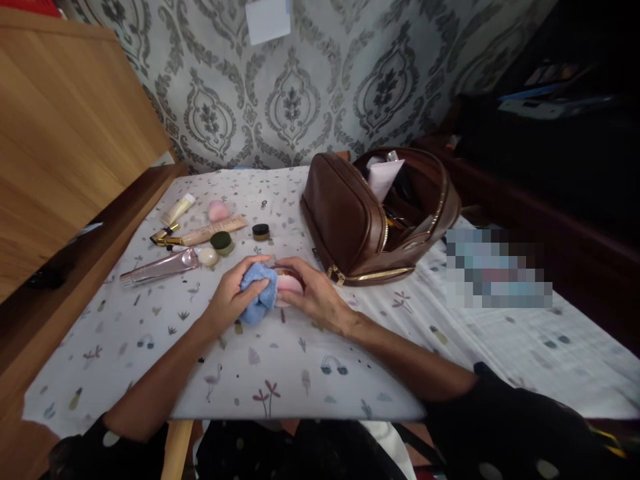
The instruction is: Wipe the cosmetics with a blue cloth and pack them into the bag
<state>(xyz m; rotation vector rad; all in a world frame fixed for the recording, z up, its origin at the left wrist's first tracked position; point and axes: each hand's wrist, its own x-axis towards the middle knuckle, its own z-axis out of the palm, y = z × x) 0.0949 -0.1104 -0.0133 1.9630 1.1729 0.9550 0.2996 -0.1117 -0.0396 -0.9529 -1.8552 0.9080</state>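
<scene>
Over the middle of the table, my left hand [234, 293] is closed around a crumpled blue cloth [260, 308]. My right hand [317, 293] grips a small rounded pink item [290, 285], and the cloth presses against its left side. Fingers cover much of that item, so its exact kind is hidden. Just left of the hands stand a dark green-lidded jar [221, 243], a small black-lidded jar [261, 231] and a cream-coloured round piece [207, 257]. A shiny pink tube [160, 267] lies farther left.
An unzipped brown cosmetic bag [340, 213] stands at the back right, with a pale pink tube [384, 179] sticking out. A beige tube [215, 231], a pink makeup sponge [219, 211] and a white-capped tube [179, 209] lie at the back left. A wooden panel [75, 120] borders the left.
</scene>
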